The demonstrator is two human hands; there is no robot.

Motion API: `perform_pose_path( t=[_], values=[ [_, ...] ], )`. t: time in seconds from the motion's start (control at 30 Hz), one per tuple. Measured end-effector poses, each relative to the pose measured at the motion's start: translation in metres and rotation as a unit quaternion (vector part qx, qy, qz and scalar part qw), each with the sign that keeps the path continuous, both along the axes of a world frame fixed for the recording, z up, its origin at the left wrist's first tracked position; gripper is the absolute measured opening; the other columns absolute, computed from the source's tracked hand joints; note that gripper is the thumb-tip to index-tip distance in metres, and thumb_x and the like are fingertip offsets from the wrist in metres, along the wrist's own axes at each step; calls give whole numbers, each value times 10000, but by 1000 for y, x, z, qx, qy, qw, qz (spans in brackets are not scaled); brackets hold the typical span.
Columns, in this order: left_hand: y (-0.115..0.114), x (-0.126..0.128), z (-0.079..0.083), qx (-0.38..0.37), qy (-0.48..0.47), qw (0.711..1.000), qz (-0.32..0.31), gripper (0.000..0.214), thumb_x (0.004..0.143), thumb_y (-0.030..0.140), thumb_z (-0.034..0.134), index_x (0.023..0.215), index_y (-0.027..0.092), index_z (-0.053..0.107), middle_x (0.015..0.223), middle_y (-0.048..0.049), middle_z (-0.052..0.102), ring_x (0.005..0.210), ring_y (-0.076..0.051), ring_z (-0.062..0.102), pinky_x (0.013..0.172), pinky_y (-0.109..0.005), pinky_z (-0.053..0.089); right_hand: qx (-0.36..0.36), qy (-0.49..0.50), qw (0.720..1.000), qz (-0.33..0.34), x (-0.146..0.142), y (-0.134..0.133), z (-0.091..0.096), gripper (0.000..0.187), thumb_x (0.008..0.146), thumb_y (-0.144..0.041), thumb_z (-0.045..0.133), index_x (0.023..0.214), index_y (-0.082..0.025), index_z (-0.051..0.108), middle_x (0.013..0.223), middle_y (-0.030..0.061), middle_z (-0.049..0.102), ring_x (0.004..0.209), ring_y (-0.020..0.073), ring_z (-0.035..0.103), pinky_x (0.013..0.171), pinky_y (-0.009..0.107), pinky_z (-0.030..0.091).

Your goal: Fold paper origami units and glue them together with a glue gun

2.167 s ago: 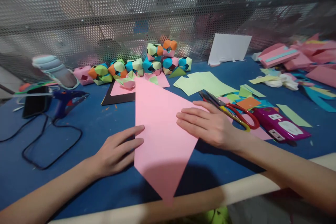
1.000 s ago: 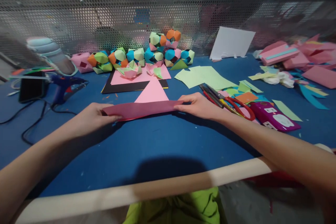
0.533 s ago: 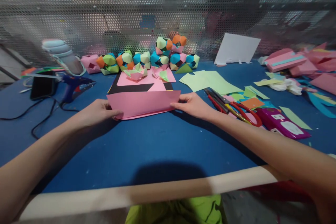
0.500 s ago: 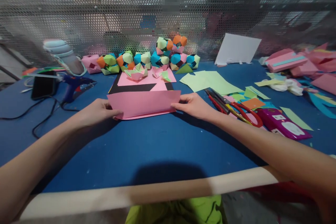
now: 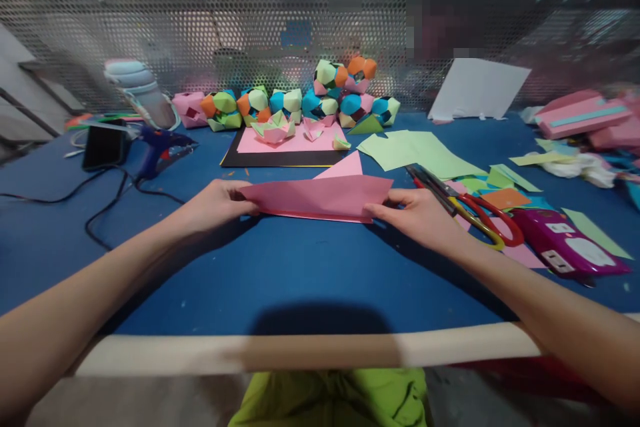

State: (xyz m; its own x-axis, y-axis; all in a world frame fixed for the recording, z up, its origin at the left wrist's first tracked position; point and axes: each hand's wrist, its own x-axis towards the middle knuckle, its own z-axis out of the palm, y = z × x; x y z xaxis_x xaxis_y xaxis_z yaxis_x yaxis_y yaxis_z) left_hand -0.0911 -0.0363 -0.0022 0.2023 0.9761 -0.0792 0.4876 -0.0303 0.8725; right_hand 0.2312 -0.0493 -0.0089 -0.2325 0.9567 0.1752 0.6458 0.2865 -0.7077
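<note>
A folded sheet of pink paper [image 5: 315,199] stretches between my hands just above the blue table, its two layers slightly parted along the near edge. At its left end, my left hand [image 5: 217,203] pinches the paper between thumb and fingers. My right hand [image 5: 413,210] grips the opposite end the same way. Behind the sheet a pink paper corner [image 5: 350,165] sticks up. Farther back, folded paper pieces [image 5: 274,130] rest on pink sheets over a black board [image 5: 280,158].
Colourful paper balls [image 5: 255,107] line the back by a perforated metal screen. On the left stand a bottle [image 5: 135,90], a phone [image 5: 103,145] and a blue glue gun [image 5: 157,150] with its cable. Scissors [image 5: 475,210], green sheets [image 5: 425,150] and a purple packet [image 5: 563,243] lie right.
The view has shifted, so the background sits farther right. Both hands keep hold of the pink paper, which has tipped, showing a narrower face. More of the pink corner behind it shows.
</note>
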Motion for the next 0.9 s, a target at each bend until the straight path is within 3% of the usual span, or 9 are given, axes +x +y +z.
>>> perform_pose_path(
  t=[0.27,0.43,0.7,0.9],
  values=[
    [8,-13,3,39,85,995,-19,182,627,363,679,614,182,665,659,-29,655,641,-164,583,645,-297,455,-55,14,998,-4,3,5,-12,274,750,-417,588,736,-169,703,791,44,699,762,215,607,613,267,442],
    [8,-12,0,-7,94,995,-32,182,599,356,672,643,181,685,603,-11,642,586,-149,559,595,-278,439,-55,19,998,-3,1,5,-13,279,745,-432,584,689,-176,679,734,35,675,715,195,584,591,261,417],
    [2,1,2,-4,72,997,16,193,611,344,666,569,180,575,517,15,571,479,-105,480,465,-228,351,-48,23,998,-31,-8,2,-10,276,717,-419,555,598,-175,603,613,14,597,603,153,513,554,251,364],
    [5,4,-4,1,53,997,55,150,612,303,645,592,167,585,483,21,541,447,-90,449,436,-215,320,-42,22,998,-38,-10,6,-13,270,700,-422,533,580,-182,568,586,11,570,583,150,493,553,255,349]
  ],
)
